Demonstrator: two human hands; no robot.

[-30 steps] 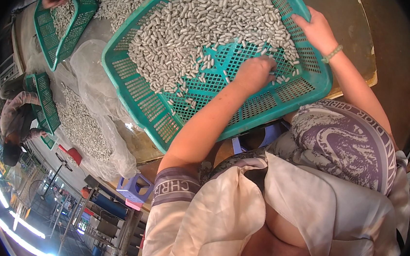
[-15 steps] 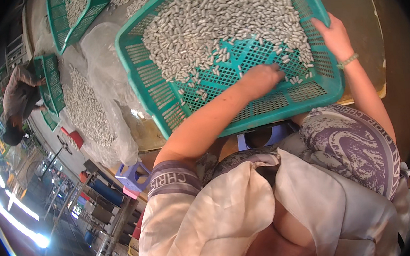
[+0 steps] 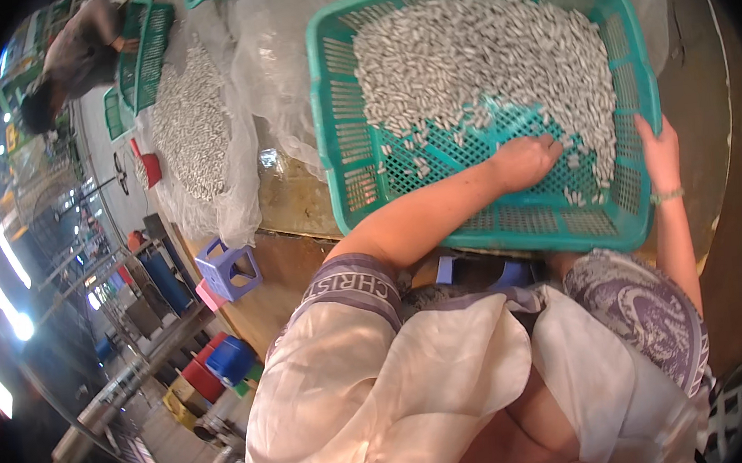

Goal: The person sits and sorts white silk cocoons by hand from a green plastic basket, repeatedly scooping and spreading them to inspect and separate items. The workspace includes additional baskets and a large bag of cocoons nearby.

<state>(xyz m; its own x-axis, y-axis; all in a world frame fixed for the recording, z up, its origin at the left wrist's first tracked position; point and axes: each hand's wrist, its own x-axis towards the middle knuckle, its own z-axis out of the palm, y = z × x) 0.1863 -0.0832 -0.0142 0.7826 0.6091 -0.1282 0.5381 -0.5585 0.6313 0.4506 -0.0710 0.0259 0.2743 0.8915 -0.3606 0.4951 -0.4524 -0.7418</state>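
Observation:
A large green plastic mesh basket [image 3: 557, 237] lies in front of me on a brownish tabletop. Small silvery-grey capsule-shaped pieces [image 3: 470, 55] are heaped over its far and right parts; only scattered ones lie on the bare mesh near me. Inside the basket, my left hand [image 3: 528, 162] is low over the mesh floor with its fingers curled at the edge of the heap. Whether it has any pieces in it is hidden. My right hand [image 3: 660, 153] grips the basket's right rim, thumb on the inner side.
Clear plastic sheeting [image 3: 272, 64] lies left of the basket, with another pile of grey pieces [image 3: 190, 128] beyond it. A red scoop [image 3: 149, 169] sits beside that pile. Farther off, a person [image 3: 81, 49] holds a green basket [image 3: 144, 57]. Purple stools [image 3: 229, 269] stand below table height.
The whole view has swung, so the basket appears farther right and straighter. My left hand has moved slightly away from the near wall, toward the heap. The right hand keeps its hold.

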